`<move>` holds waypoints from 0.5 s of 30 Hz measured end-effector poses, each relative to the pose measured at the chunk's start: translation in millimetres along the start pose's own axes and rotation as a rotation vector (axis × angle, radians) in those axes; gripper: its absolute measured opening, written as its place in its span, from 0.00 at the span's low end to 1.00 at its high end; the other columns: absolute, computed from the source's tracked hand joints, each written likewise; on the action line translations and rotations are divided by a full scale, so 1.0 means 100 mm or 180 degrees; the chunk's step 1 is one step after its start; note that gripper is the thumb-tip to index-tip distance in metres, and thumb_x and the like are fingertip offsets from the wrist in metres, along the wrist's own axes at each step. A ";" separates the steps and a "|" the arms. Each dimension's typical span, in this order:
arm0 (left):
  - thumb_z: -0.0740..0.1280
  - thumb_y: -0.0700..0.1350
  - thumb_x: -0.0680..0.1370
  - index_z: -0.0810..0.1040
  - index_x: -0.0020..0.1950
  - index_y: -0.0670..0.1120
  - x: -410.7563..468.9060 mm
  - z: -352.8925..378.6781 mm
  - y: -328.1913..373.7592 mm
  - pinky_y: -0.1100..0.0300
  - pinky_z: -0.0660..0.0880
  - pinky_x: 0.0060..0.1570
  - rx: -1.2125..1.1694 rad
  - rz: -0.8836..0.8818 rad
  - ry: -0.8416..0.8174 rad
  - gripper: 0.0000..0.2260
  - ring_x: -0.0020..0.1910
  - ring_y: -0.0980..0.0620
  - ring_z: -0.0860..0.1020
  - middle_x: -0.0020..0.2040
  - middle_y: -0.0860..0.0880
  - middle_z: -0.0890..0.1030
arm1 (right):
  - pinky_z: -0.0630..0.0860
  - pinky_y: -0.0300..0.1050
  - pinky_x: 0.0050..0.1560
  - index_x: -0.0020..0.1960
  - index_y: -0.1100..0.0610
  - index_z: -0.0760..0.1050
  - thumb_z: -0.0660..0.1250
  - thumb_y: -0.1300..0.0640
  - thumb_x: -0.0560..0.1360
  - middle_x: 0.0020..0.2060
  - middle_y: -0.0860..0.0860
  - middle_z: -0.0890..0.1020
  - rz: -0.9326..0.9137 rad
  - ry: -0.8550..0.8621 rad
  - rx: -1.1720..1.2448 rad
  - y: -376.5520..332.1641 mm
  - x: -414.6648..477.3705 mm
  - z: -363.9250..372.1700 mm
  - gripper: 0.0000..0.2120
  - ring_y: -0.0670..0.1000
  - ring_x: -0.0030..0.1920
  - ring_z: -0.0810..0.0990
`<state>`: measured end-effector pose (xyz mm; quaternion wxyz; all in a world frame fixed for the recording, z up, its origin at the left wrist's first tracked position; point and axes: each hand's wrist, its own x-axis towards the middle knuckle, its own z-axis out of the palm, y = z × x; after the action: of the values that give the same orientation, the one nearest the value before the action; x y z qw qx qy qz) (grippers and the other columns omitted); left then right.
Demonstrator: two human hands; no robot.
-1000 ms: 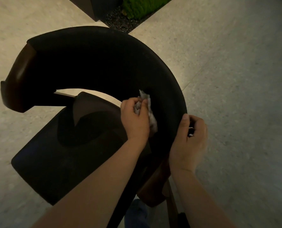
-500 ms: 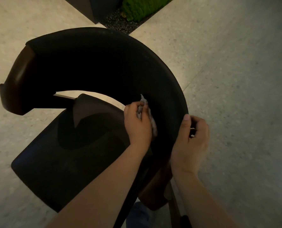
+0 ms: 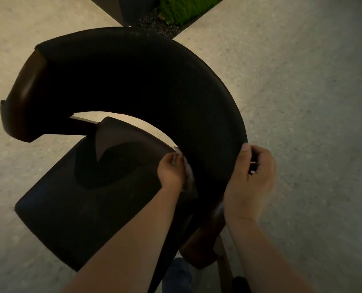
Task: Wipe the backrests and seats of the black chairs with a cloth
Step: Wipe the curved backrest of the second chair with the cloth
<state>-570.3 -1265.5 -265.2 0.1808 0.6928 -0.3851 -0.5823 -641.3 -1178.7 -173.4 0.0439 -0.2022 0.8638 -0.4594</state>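
A black chair with a curved backrest [image 3: 146, 81] and a dark seat [image 3: 80, 208] fills the middle of the head view. My left hand [image 3: 170, 172] grips a small pale cloth [image 3: 189, 174] and presses it against the inner face of the backrest, low down near the seat. My right hand [image 3: 249, 182] holds the backrest's outer right edge, thumb on top and fingers curled behind it. Most of the cloth is hidden by my left hand and the shadow.
Pale speckled stone floor [image 3: 302, 102] surrounds the chair. A dark planter box [image 3: 123, 7] with gravel and green moss [image 3: 186, 7] lies at the top. Brown wooden armrest ends [image 3: 21, 98] flank the backrest. A blue trouser leg [image 3: 178, 275] shows below.
My left hand has slid the cloth down along the inner backrest toward the seat. My right hand has kept its hold on the outer edge.
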 end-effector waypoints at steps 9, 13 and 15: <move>0.65 0.46 0.80 0.73 0.65 0.52 -0.27 -0.48 0.26 0.67 0.72 0.48 -0.0176 0.1031 -0.0266 0.13 0.54 0.58 0.76 0.57 0.53 0.75 | 0.70 0.36 0.40 0.52 0.53 0.74 0.52 0.40 0.79 0.45 0.47 0.76 -0.0004 -0.0033 -0.0138 -0.05 -0.01 -0.02 0.20 0.43 0.42 0.73; 0.68 0.46 0.78 0.66 0.73 0.49 -0.37 -0.54 0.53 0.71 0.72 0.52 0.0083 0.1713 -0.0436 0.25 0.62 0.58 0.71 0.67 0.52 0.67 | 0.69 0.36 0.40 0.52 0.53 0.74 0.52 0.40 0.79 0.45 0.48 0.76 -0.0002 -0.0045 -0.0133 -0.05 -0.01 -0.01 0.19 0.44 0.42 0.72; 0.71 0.44 0.76 0.66 0.74 0.46 -0.42 -0.51 0.66 0.77 0.69 0.55 0.0289 0.2139 -0.0342 0.27 0.64 0.59 0.70 0.68 0.50 0.67 | 0.69 0.36 0.39 0.52 0.54 0.74 0.53 0.42 0.79 0.45 0.48 0.76 -0.0001 -0.0039 -0.0209 -0.06 -0.01 -0.01 0.18 0.45 0.42 0.73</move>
<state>-544.5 -1286.8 -177.9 0.3110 0.5029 -0.6262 -0.5081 -638.8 -1180.3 -168.0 0.0426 -0.2064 0.8781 -0.4296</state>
